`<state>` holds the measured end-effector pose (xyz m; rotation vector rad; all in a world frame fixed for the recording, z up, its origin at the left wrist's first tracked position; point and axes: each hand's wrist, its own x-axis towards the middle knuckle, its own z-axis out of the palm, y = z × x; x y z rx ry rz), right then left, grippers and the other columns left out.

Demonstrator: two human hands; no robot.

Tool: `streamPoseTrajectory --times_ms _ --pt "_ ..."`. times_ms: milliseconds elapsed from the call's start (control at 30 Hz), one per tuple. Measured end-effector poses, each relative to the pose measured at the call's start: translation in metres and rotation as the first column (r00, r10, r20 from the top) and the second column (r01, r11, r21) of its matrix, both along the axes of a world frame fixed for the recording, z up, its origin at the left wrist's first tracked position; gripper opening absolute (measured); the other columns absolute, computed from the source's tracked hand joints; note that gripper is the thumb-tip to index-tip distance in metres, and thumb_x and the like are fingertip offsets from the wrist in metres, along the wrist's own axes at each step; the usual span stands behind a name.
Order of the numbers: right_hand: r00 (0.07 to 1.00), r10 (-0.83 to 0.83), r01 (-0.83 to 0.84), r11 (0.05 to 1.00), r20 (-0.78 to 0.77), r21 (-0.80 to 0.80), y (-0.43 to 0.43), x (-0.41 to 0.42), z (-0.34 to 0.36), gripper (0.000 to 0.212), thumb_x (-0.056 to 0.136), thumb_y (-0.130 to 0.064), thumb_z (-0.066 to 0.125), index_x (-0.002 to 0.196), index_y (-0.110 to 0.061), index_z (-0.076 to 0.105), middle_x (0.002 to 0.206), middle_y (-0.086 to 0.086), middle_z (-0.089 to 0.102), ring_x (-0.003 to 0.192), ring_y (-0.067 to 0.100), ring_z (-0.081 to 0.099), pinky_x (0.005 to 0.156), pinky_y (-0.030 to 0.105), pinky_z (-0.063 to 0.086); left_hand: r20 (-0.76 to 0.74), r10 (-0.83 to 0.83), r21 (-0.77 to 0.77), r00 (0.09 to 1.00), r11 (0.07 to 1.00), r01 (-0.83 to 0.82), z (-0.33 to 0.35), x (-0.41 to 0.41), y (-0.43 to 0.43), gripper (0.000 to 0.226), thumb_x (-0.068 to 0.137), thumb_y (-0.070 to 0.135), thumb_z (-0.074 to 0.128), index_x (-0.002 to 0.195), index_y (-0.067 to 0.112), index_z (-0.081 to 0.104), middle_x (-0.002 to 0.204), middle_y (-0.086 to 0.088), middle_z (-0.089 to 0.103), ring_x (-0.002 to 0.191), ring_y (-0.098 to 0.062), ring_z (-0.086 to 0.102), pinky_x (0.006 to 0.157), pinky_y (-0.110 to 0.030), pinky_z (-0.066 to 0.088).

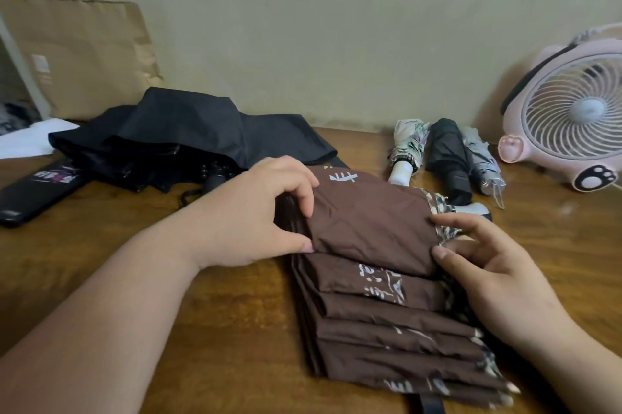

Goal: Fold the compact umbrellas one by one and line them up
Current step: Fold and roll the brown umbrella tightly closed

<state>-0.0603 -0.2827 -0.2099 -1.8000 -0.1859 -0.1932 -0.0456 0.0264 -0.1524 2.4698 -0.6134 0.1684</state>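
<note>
Wooden tabletop [202, 329] carries the brown umbrella [370, 221], its pleats stacked flat. Reaching in from its left, the left hand [262, 211] pinches the top pleat; the right hand [488, 265] curls onto the pleat's opposite, patterned end. Three folded umbrellas [447, 157] lie just behind it.

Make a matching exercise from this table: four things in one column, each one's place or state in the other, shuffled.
1. brown umbrella
2. fan
3. paper bag
4. white-handled umbrella

a. standing at far left
b. pinched by left hand and right hand
c. pink, far right
d. folded, lined up at the back

Pairs: 1-b, 2-c, 3-a, 4-d
</note>
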Motion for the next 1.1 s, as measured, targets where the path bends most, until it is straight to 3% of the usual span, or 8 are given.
streamPoseTrajectory --times_ms 100,200,333,500,733,867,1000,1100 --pt "1.000 0.016 -0.016 1.000 0.003 0.006 0.001 0.000 0.000 0.033 0.094 0.001 0.063 0.111 -0.027 0.066 0.076 0.029 0.060 0.066 0.025 0.046 0.054 0.029 0.037 -0.038 0.147 -0.147 0.988 0.978 -0.151 0.013 -0.006 0.001 0.020 0.075 0.037 0.084 0.077 0.028 0.067 0.089 0.013 0.067 0.082 -0.003 0.062 0.070 -0.021 0.047" --pt "1.000 0.028 -0.028 1.000 0.004 -0.010 0.001 0.002 -0.002 0.035 0.095 -0.001 0.064 0.108 -0.033 0.066 0.075 0.027 0.061 0.061 0.025 0.047 0.053 0.030 0.038 -0.395 0.197 -0.407 0.897 0.838 -0.363 0.015 -0.011 -0.006 0.026 0.090 0.031 0.075 0.072 0.013 0.074 0.061 -0.003 0.065 0.050 -0.016 0.052 0.046 -0.027 0.040" --pt "1.000 0.019 -0.019 1.000 0.011 -0.023 -0.001 0.002 -0.002 0.035 0.094 -0.004 0.066 0.105 -0.038 0.065 0.074 0.023 0.064 0.058 0.024 0.051 0.053 0.028 0.042 -0.609 0.125 -0.367 0.783 0.831 -0.417 0.012 -0.020 -0.025 0.019 0.095 0.028 0.072 0.106 0.013 0.073 0.070 -0.014 0.073 0.044 -0.018 0.054 0.040 -0.024 0.041" --pt "1.000 0.012 -0.012 1.000 0.007 0.001 -0.002 0.004 -0.001 0.027 0.094 -0.005 0.067 0.106 -0.029 0.064 0.065 0.006 0.063 0.050 0.017 0.046 0.044 0.022 0.039 -0.645 0.161 -0.413 0.747 0.749 -0.518 -0.001 -0.031 -0.034 0.026 0.093 0.029 0.074 0.115 0.016 0.068 0.064 -0.010 0.068 0.043 -0.017 0.052 0.038 -0.023 0.039" --pt "1.000 0.023 -0.023 1.000 0.015 0.015 -0.004 0.005 -0.001 0.028 0.095 -0.005 0.066 0.106 -0.031 0.062 0.065 0.006 0.062 0.047 0.012 0.044 0.044 0.018 0.036 -0.595 0.201 -0.656 0.778 0.438 -0.615 -0.017 -0.040 -0.050 0.021 0.094 0.028 0.072 0.110 0.014 0.069 0.058 -0.007 0.062 0.043 -0.017 0.054 0.036 -0.023 0.039" --pt "0.999 0.027 -0.028 0.999 0.017 0.020 -0.004 0.004 0.000 0.028 0.096 -0.005 0.066 0.107 -0.030 0.062 0.065 0.007 0.062 0.045 0.011 0.044 0.043 0.018 0.036 -0.547 0.249 -0.665 0.799 0.450 -0.596 -0.017 -0.041 -0.058 0.022 0.093 0.029 0.073 0.107 0.013 0.070 0.057 -0.007 0.061 0.042 -0.017 0.054 0.037 -0.024 0.038" --pt "0.999 0.023 -0.023 0.999 0.023 0.022 -0.004 0.004 0.000 0.027 0.096 -0.004 0.066 0.107 -0.028 0.062 0.070 0.019 0.063 0.048 0.012 0.043 0.044 0.018 0.035 -0.640 0.197 -0.560 0.743 0.542 -0.626 -0.017 -0.041 -0.058 0.035 0.093 0.039 0.072 0.114 0.011 0.067 0.061 -0.008 0.064 0.041 -0.017 0.050 0.037 -0.023 0.034" --pt "0.999 0.021 -0.021 1.000 0.028 0.005 -0.004 0.004 0.000 0.026 0.095 -0.005 0.066 0.107 -0.028 0.062 0.071 0.021 0.063 0.046 0.010 0.042 0.044 0.017 0.035 -0.653 0.150 -0.534 0.743 0.604 -0.592 -0.019 -0.041 -0.058 0.026 0.093 0.032 0.073 0.096 0.009 0.062 0.059 -0.006 0.059 0.039 -0.013 0.043 0.036 -0.020 0.028"
